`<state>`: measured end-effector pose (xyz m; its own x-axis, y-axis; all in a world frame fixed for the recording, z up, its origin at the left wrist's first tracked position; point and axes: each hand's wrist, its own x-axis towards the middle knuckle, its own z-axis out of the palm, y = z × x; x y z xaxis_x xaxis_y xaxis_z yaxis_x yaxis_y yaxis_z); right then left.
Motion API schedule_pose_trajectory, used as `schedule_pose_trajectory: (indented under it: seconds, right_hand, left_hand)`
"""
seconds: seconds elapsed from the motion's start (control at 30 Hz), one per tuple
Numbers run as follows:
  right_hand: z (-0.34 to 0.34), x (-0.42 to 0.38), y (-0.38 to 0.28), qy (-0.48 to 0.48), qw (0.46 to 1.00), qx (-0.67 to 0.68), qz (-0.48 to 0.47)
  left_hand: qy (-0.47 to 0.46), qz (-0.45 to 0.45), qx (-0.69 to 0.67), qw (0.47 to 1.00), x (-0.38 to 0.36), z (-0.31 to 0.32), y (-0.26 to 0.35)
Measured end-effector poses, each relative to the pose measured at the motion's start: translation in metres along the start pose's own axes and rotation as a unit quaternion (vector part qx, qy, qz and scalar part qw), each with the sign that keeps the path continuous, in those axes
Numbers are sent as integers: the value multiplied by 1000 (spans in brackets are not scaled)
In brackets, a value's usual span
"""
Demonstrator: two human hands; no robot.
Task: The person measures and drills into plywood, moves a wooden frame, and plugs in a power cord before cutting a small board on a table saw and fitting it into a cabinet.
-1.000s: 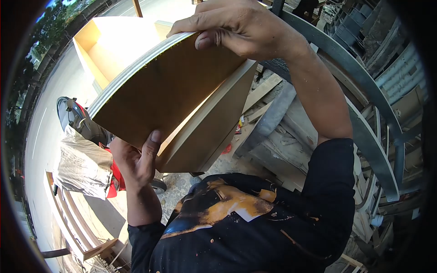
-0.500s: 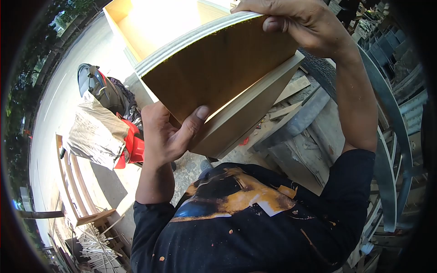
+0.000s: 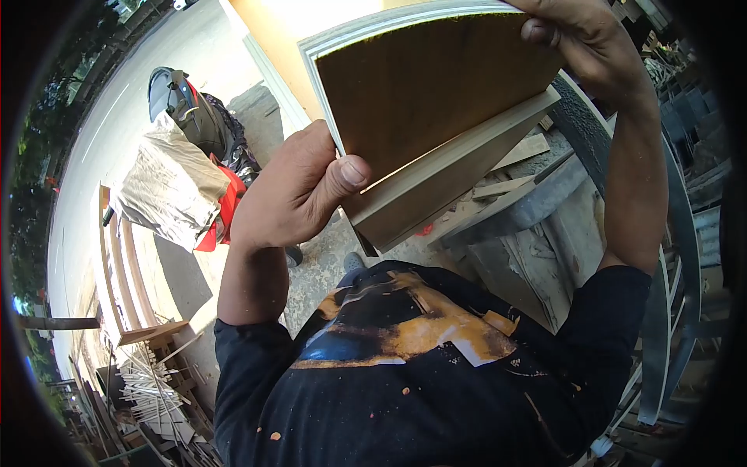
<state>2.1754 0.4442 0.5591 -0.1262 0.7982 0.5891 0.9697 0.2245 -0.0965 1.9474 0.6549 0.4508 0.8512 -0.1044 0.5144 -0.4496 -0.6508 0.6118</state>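
Observation:
Both of my hands grip a brown plywood panel (image 3: pixel 436 86) with pale layered edges, tilted over a wooden cabinet-like box. My left hand (image 3: pixel 299 187) wraps round the panel's left edge near its lower corner, thumb on the brown face. At the upper right corner, my right hand (image 3: pixel 583 47) curls over the top edge with its thumb pressed to the face. The panel's lower edge runs right along the box's near wooden side (image 3: pixel 459 171), with a bright slit of light between them. Behind the panel, a sunlit wooden interior (image 3: pixel 268 19) shows.
To the left, a backpack (image 3: pixel 183 109) and a beige cloth (image 3: pixel 175 179) lie over something red. A slatted wooden frame (image 3: pixel 124 272) stands nearer, above a pile of thin sticks (image 3: pixel 156 397). Wood offcuts (image 3: pixel 521 152) and a curved grey piece (image 3: pixel 529 206) lie at right.
The panel has turned slightly and its left edge now shows. My left hand has come up beside that edge. Both hands still hold the panel, and the view has shifted.

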Motion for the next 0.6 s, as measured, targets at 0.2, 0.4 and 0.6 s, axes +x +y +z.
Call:
schedule_pose_trajectory:
  seconds: [0.2, 0.4, 0.6]
  right_hand:
    - [0, -2, 2, -6, 1000, -2, -1]
    - [-4, -1, -1, -13, 1000, 26, -2]
    - [2, -3, 2, 8, 1000, 13, -12]
  left_hand:
    - [175, 90, -84, 977, 16, 8, -1]
    - [472, 102, -114, 868, 61, 0, 20]
    - [297, 131, -291, 900, 62, 20, 20]
